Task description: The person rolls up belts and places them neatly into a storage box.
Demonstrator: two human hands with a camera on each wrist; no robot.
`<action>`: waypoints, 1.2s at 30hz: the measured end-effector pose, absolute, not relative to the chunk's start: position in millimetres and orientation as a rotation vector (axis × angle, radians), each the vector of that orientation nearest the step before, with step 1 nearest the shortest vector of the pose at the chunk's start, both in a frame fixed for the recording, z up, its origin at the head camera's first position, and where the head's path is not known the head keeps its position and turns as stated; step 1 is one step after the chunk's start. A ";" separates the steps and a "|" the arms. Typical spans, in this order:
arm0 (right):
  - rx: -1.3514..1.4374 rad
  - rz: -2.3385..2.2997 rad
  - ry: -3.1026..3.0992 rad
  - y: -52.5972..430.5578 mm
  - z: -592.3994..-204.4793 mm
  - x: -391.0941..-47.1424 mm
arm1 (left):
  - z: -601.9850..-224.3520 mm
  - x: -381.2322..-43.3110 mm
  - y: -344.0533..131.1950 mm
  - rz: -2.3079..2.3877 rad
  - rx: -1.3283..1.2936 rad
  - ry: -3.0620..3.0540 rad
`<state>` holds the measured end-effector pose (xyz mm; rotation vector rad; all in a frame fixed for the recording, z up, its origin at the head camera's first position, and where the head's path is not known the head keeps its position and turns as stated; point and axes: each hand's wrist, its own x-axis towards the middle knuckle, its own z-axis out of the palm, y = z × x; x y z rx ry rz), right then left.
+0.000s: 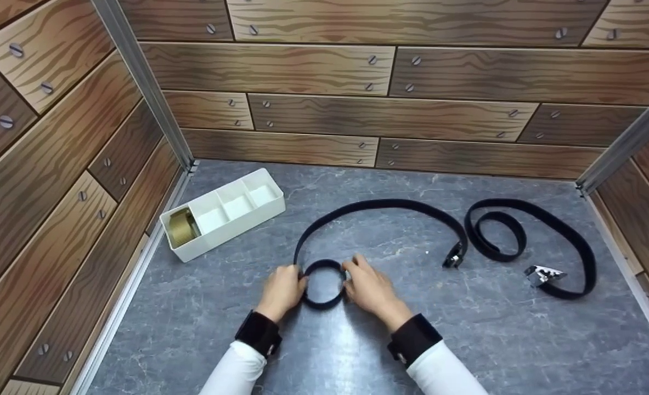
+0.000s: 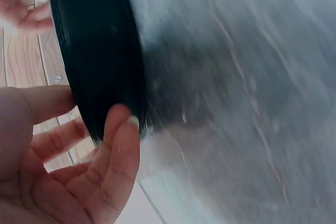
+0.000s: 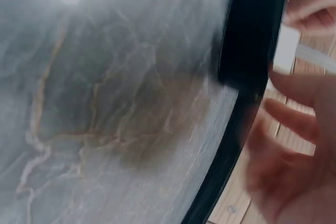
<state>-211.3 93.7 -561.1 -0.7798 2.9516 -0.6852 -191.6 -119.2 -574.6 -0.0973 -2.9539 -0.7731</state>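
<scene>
A black belt (image 1: 382, 203) lies on the grey surface, its near end wound into a round coil (image 1: 324, 304). From the coil the strap arcs away to the right, ending at a metal buckle (image 1: 453, 257). My left hand (image 1: 281, 291) pinches the coil's left side between thumb and fingers. On the coil's right side, the curled fingers of my right hand (image 1: 372, 285) grip the band. Close up in the left wrist view, the black band (image 2: 100, 51) stands on edge. The right wrist view shows the strap (image 3: 215, 177) running down from the coil; the right fingers are blurred there.
Another black belt (image 1: 588, 263) lies loosely curled at the right, with a shiny buckle (image 1: 545, 274). Back left stands a white divided tray (image 1: 231, 233), with a gold-brown rolled band (image 1: 181, 227) in its left compartment. Wood-patterned walls (image 1: 313, 115) enclose the back and sides.
</scene>
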 end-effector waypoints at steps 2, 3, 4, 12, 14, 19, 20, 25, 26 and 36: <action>-0.827 -0.703 3.026 88.8 -561.7 -210.7 | -574.4 -192.4 -116.0 -0.780 -0.092 -2.974; -0.848 -0.706 3.039 86.2 -562.2 -210.4 | -574.4 -192.7 -114.6 -0.787 -0.099 -2.980; -0.862 -0.709 3.040 83.4 -562.7 -209.9 | -574.3 -192.7 -113.2 -0.791 -0.112 -2.988; -0.887 -0.674 2.993 62.6 -573.1 -211.6 | -575.6 -191.6 -106.0 -0.796 -0.354 -2.975; -0.867 -0.661 2.994 61.8 -575.7 -212.6 | -576.3 -191.0 -105.5 -0.791 -0.385 -2.969; -0.780 -0.691 2.975 62.2 -578.2 -215.9 | -575.5 -189.9 -105.4 -0.805 -0.392 -2.964; -0.767 -0.706 2.972 62.0 -578.4 -216.6 | -575.4 -189.7 -105.3 -0.806 -0.392 -2.967; -0.713 -0.703 2.996 60.9 -578.7 -218.0 | -577.0 -188.5 -103.8 -0.798 -0.383 -2.983; -0.709 -0.688 3.006 61.3 -578.7 -218.1 | -577.2 -188.1 -103.2 -0.793 -0.373 -2.985; -0.852 -0.710 2.930 81.5 -567.4 -222.9 | -577.7 -187.0 -101.4 -0.714 -0.249 -2.994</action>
